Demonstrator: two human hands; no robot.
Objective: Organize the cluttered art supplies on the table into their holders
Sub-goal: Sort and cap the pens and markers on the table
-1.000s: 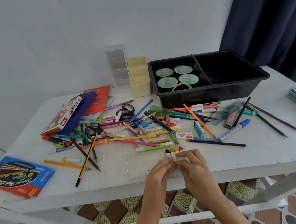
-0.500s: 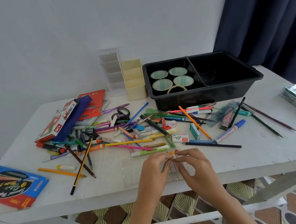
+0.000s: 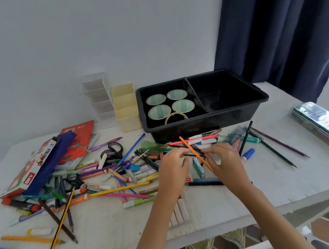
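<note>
Both hands have left the near edge of the table (image 3: 280, 178) and reached forward into the middle of the pile. The paper-wrapped pastels (image 3: 182, 208) they were handling a moment ago now lie side by side on the table, partly under my left forearm.

My left hand (image 3: 172, 168) and right hand (image 3: 224, 163) sit close together with fingers curled. Their fingertips meet at either end of a thin dark pencil (image 3: 193, 155), which lies across a slanting orange pencil (image 3: 196, 154). Motion blur hides the fingertips, so I cannot tell whether either hand is clamped on the dark pencil or only touching it.

Well beyond the pile stand a black tray (image 3: 259, 96) with tape rolls (image 3: 156, 100) in its left compartment, a cream holder (image 3: 125, 111) just beside it, and a clear holder (image 3: 97, 94) beside that.

To do this step well, I judge I should pinch one pencil near its middle and lift it straight up, since pens overlap it and a sideways drag would scatter them. Gathering several pencils of one kind first would likely save trips to the holders.
</note>
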